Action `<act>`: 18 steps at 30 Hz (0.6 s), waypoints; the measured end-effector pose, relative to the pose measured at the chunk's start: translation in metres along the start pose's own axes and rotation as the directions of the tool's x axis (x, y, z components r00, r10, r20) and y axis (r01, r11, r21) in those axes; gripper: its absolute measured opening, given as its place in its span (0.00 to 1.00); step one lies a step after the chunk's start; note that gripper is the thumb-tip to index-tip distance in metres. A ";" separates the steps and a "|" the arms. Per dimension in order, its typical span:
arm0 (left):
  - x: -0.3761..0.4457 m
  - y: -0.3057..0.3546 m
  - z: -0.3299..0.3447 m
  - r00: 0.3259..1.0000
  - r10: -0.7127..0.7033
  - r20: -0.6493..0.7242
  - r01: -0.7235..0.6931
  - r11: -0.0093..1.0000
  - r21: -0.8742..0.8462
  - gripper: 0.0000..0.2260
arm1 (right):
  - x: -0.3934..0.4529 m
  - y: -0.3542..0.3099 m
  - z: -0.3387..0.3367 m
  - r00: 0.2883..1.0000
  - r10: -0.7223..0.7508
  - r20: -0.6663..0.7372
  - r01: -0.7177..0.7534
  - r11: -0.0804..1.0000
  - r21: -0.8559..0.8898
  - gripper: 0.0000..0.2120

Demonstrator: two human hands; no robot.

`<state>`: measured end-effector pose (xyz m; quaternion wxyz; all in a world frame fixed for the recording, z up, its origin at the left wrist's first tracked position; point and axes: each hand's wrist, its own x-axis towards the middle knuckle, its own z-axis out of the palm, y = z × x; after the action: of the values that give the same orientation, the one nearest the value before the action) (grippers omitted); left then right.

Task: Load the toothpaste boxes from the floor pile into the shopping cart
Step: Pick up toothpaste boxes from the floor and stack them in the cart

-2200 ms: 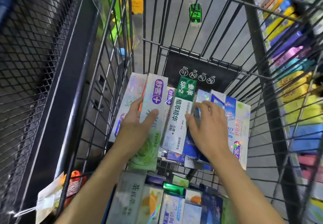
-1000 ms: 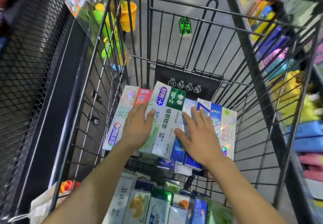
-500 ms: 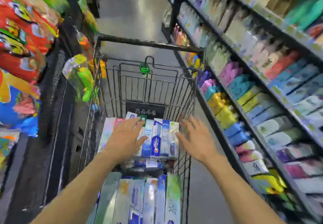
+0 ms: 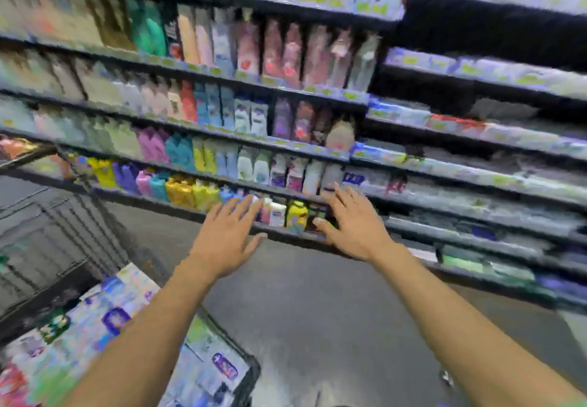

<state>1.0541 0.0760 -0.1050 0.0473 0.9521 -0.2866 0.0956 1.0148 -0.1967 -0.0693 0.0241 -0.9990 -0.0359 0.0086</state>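
Observation:
The view is blurred by a fast turn to the right. The wire shopping cart sits at the lower left, with several toothpaste boxes lying flat inside it. My left hand is out in front of me with fingers spread, above the floor to the right of the cart, holding nothing. My right hand is beside it, also spread and empty, in front of the lower shelves. No floor pile of boxes is in view.
Long store shelves packed with colourful bottles and packs fill the upper half. Grey aisle floor lies between the cart and the shelf base.
Both hands have lifted off the boxes in the cart and swung right with fingers spread. The view has turned from the cart to the shelving.

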 end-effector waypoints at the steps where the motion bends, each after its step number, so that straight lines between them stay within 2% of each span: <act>1: 0.016 0.025 0.001 0.998 0.064 0.011 -0.064 0.998 0.004 0.32 | -0.023 0.028 -0.005 0.997 0.072 -0.007 -0.072 0.997 0.003 0.47; 3: 0.047 0.081 0.003 0.981 0.196 0.012 -0.196 0.981 0.006 0.32 | -0.075 0.081 -0.014 0.974 0.223 -0.027 -0.222 0.975 0.030 0.48; 6: 0.085 0.175 0.010 0.927 0.374 0.011 -0.374 0.927 0.008 0.32 | -0.161 0.152 -0.015 0.910 0.411 -0.058 -0.408 0.911 0.062 0.39; 8: 0.103 0.245 0.016 0.881 0.473 0.003 -0.473 0.881 0.009 0.30 | -0.221 0.196 -0.010 0.847 0.523 -0.097 -0.519 0.852 0.064 0.37; 10: 0.113 0.319 0.025 0.826 0.564 -0.010 -0.564 0.826 0.003 0.28 | -0.283 0.237 -0.006 0.771 0.626 -0.118 -0.619 0.780 0.090 0.40; 14: 0.113 0.470 0.040 0.715 0.699 0.016 -0.698 0.716 -0.016 0.28 | -0.401 0.315 0.009 0.629 0.773 -0.089 -0.755 0.634 0.169 0.34; 18: 0.103 0.606 0.057 0.636 0.769 0.063 -0.768 0.639 -0.044 0.30 | -0.497 0.383 0.022 0.531 0.846 -0.043 -0.829 0.530 0.178 0.37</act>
<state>0.8109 -0.4914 -0.1179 -0.0024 0.7426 -0.6662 0.0686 0.5460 -0.6128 -0.1026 0.0870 -0.8877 0.4504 -0.0405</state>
